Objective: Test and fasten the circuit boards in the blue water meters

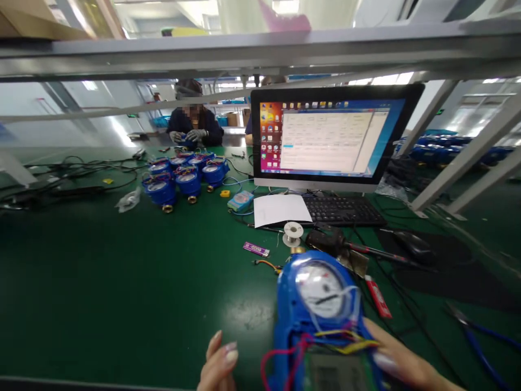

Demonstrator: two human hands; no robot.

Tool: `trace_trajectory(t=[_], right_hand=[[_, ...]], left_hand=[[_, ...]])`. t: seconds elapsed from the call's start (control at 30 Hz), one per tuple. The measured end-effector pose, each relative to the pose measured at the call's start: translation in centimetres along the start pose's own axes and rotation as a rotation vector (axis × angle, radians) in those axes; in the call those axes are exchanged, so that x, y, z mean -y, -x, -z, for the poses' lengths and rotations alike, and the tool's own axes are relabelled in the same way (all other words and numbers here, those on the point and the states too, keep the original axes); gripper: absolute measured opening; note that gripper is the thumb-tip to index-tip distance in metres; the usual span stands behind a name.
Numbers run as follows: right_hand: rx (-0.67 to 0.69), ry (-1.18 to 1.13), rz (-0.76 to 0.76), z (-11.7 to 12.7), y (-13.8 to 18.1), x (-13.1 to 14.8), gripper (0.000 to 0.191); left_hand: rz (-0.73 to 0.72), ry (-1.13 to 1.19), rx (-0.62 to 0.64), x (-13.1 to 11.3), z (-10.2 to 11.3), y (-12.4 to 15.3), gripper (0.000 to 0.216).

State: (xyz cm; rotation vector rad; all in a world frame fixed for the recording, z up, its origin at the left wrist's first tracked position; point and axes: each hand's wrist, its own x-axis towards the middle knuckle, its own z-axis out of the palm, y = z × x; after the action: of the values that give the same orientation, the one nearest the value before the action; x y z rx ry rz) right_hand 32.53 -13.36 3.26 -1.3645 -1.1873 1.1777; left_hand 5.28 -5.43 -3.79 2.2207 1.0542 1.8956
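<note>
A blue water meter (285, 304) with a round white dial, loose red and yellow wires and a small display sits at the bottom right of the middle, slightly blurred. My right hand (402, 355) grips its right side, the thumb against the casing. To the left of the meter is my left hand (220, 364), apart from it, fingers loosely bent and nothing visible in them. The palm lies below the picture's edge. A short wired connector (266, 264) rests beyond the meter on the green table (122, 293).
Behind the meter lie a solder spool (293, 233), a soldering iron (378, 252) and a purple packet (256, 249). Blue-handled pliers (476, 336) and a red packet (377, 297) are at right. A monitor (325, 141), keyboard (344, 210) and several blue meters (189, 182) stand farther back. A co-worker (195, 122) sits opposite.
</note>
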Motion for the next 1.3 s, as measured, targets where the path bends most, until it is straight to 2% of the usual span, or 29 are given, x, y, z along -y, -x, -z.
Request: trace_trajectory(t=[0.07, 0.13, 0.2, 0.3, 0.4, 0.53, 0.67, 0.77, 0.87, 0.93, 1.0, 1.1, 1.2, 1.3], right_hand=[[0.360, -0.276, -0.117, -4.4, -2.9, 1.9, 0.046], [0.652, -0.503, -0.207, -8.0, -5.9, 3.4, 0.052], [0.732, -0.527, -0.256, -10.2, -8.6, 4.1, 0.049], [0.803, -0.372, -0.310, -11.1, -11.7, 4.3, 0.046], [0.932, -0.112, -0.342, -10.7, -14.3, 4.4, 0.043], [1.086, 0.200, -0.390, -10.5, -17.5, 5.2, 0.041], [1.019, 0.316, -0.318, -9.9, -20.0, 6.3, 0.036], [0.874, 0.401, -0.200, -8.2, -20.8, 7.4, 0.037], [0.671, 0.489, -0.084, -5.8, -20.9, 8.2, 0.042], [0.526, 0.555, -0.018, -4.1, -20.5, 8.4, 0.044], [0.443, 0.645, 0.026, -2.8, -19.8, 8.2, 0.044], [0.436, 0.897, 0.043, -1.7, -18.4, 7.1, 0.040], [0.430, 1.162, 0.028, -1.7, -17.8, 5.3, 0.037], [0.411, 1.244, -0.004, -2.5, -18.2, 3.7, 0.035]], left_hand=[[-0.031, -0.031, -0.031, 1.4, 1.3, -0.7, 0.041], [-0.056, -0.073, 0.029, 2.8, 2.9, -1.6, 0.047], [-0.071, -0.101, 0.216, 4.0, 4.5, -2.7, 0.061], [-0.131, -0.078, 0.444, 5.2, 6.6, -3.7, 0.094], [-0.144, -0.060, 0.457, 5.7, 7.2, -4.1, 0.108], [-0.051, -0.066, 0.393, 5.4, 5.6, -4.8, 0.098], [-0.001, -0.139, 0.306, 4.2, 2.8, -5.1, 0.092], [0.004, -0.291, 0.242, 3.1, 0.9, -4.8, 0.094], [-0.028, -0.357, 0.193, 2.3, -0.2, -4.5, 0.098], [-0.031, -0.371, 0.187, 2.1, -0.4, -4.4, 0.098], [-0.028, -0.370, 0.196, 2.0, -0.3, -4.4, 0.098], [-0.014, -0.350, 0.226, 2.0, 0.3, -4.6, 0.099], [0.009, -0.310, 0.251, 1.7, 1.1, -5.2, 0.098], [0.039, -0.277, 0.267, 1.3, 1.6, -5.8, 0.096]])
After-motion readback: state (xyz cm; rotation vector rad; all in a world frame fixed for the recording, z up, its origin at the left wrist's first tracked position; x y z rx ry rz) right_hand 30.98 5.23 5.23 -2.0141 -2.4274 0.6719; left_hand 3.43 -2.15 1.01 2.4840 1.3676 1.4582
